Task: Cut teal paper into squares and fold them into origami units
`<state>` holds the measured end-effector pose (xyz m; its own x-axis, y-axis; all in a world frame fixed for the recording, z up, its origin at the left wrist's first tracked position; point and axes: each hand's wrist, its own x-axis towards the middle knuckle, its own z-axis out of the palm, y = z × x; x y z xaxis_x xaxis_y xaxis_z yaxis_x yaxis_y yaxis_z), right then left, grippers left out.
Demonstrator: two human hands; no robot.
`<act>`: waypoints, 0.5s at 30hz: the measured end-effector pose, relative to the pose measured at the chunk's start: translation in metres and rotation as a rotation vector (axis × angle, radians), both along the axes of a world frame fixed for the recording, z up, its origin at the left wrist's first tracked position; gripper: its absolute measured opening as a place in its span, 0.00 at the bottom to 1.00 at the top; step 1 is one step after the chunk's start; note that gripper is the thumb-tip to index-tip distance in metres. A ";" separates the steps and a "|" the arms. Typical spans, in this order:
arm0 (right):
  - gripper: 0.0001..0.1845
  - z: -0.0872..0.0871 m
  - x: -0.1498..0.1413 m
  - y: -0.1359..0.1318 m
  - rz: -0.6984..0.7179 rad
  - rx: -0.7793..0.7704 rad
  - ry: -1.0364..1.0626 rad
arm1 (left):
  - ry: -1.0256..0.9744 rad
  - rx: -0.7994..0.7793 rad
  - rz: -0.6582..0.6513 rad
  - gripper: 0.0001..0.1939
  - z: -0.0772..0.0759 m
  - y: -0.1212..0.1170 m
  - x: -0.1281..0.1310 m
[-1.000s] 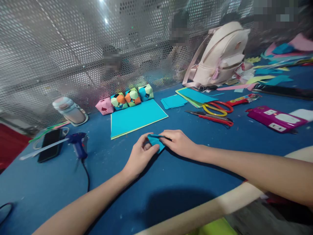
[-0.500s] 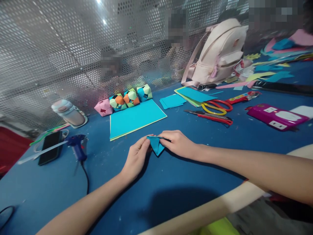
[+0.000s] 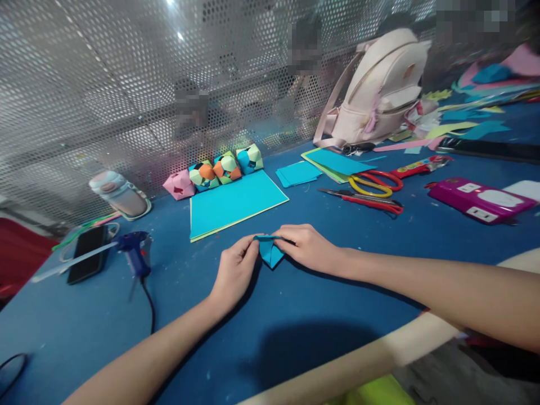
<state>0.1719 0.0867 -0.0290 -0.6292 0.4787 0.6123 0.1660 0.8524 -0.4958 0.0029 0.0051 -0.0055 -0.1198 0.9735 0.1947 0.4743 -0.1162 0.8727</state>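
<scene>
Between my hands is a small piece of folded blue paper (image 3: 270,254), its pointed end toward me. My left hand (image 3: 234,269) pinches its left corner between thumb and fingers. On the opposite side, my right hand (image 3: 307,247) grips the right corner, fingers pressed together and partly hiding the paper. Just beyond them lies a stack of blue and yellow-green sheets (image 3: 238,203). Several folded paper balls (image 3: 202,175), in pink, green, orange and blue, line its back edge.
At left are a glue gun (image 3: 135,253) with a cord, a phone (image 3: 88,256) and a bottle (image 3: 120,194). Scissors (image 3: 373,185), a red cutter (image 3: 371,203), a purple power strip (image 3: 481,199) and a backpack (image 3: 379,93) lie right. A perforated metal panel (image 3: 105,101) borders the table's back.
The blue paper's folds have shifted slightly, and its lower part looks a little wider and more opened. Both hands keep nearly the same place and grip.
</scene>
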 end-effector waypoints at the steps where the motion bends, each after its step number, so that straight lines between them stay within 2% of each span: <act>1: 0.10 0.000 0.000 0.000 0.004 -0.001 -0.005 | 0.011 0.002 0.013 0.17 0.001 0.000 0.000; 15: 0.12 0.010 0.001 -0.003 0.044 -0.100 -0.129 | 0.090 0.036 0.069 0.14 0.004 0.000 0.001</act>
